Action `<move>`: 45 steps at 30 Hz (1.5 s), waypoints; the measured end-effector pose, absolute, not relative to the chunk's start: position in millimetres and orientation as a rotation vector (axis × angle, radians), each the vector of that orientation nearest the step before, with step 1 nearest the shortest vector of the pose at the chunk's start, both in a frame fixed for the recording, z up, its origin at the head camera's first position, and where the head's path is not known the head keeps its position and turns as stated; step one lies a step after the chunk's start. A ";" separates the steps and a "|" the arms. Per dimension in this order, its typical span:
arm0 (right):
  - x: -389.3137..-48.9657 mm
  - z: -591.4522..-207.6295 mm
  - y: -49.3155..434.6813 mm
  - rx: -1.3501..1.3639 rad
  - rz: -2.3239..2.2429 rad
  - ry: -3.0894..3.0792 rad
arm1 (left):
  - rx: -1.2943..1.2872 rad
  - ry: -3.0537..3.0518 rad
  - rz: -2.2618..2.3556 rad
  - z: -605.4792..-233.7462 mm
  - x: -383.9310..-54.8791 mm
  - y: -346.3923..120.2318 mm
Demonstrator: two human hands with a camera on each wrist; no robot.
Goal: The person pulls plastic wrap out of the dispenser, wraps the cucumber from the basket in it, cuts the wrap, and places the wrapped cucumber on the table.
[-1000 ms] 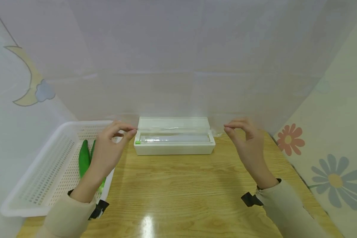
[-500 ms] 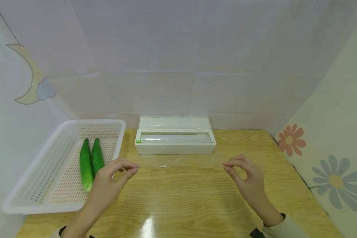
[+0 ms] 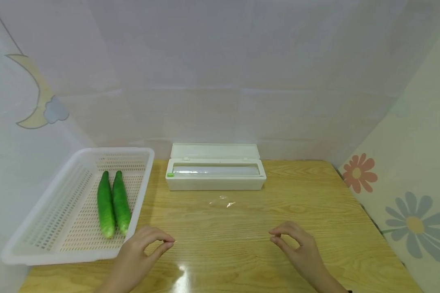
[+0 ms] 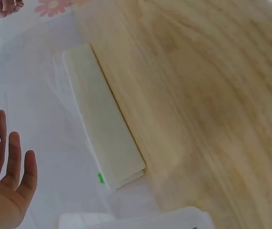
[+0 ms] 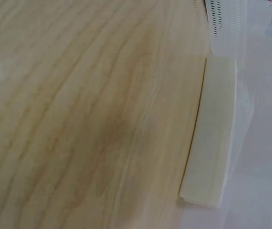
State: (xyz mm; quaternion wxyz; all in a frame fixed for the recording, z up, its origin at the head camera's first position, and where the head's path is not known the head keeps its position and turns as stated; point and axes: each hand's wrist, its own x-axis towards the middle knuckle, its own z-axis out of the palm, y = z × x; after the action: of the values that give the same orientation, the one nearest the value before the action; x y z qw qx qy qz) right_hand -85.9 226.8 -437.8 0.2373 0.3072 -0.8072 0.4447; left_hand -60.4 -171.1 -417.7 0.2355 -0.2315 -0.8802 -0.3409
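Note:
Thumb and forefinger of my left hand (image 3: 139,256) pinch one front corner of a clear sheet of cling film (image 3: 230,204). On the other side my right hand (image 3: 300,252) pinches the opposite corner. The sheet stretches between them over the wooden table, showing mainly by its glints. Behind it stands a white cling film box (image 3: 215,184), its lid (image 3: 215,151) raised and the film roll (image 3: 215,170) lying inside. A green slider (image 3: 170,174) sits at the box's left end. In the left wrist view, the film's edge runs up from the left fingertips (image 4: 0,117).
A white perforated basket (image 3: 77,260) stands on the left, close to the left hand, with two cucumbers (image 3: 105,205) in it. The wooden table (image 3: 220,260) ends against a pale cloth wall (image 3: 212,81) behind the box. Printed side panels (image 3: 407,162) flank the table.
Both hands have come back from beside the box toward the table's front edge, drawing the film out over the tabletop. The box and cucumbers stay in place.

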 end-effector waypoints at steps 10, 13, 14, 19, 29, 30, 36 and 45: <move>-76.3 -468.8 226.8 0.942 1.151 -2.264 | -0.911 -2.260 -0.815 -457.7 -60.6 -179.4; -75.9 -471.0 225.8 0.995 1.120 -2.271 | -0.950 -2.294 -0.770 -463.2 -60.8 -181.1; -75.9 -471.0 225.4 1.005 1.116 -2.289 | -0.964 -2.304 -0.756 -464.2 -61.1 -181.3; -80.9 -476.4 222.9 1.074 1.077 -2.308 | -1.024 -2.378 -0.715 -465.5 -63.3 -181.7; -88.5 -482.0 219.2 1.091 0.882 -2.492 | -1.054 -2.633 -0.670 -466.8 -69.9 -182.1; -88.9 -482.8 219.2 1.089 0.861 -2.499 | -1.057 -2.645 -0.671 -467.5 -70.5 -182.1; -90.5 -486.0 220.4 1.076 0.816 -2.567 | -1.054 -2.738 -0.685 -471.2 -73.2 -182.4; -88.1 -485.3 224.1 1.066 0.839 -2.792 | -1.090 -2.793 -0.787 -475.6 -73.2 -184.9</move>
State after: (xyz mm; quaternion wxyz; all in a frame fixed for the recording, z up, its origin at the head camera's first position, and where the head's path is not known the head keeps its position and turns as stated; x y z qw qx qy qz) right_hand -88.1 224.1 -485.3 0.0185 0.3433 -0.8993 0.2703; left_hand -73.2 -184.9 -475.6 0.0211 -0.3515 -0.9009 -0.2537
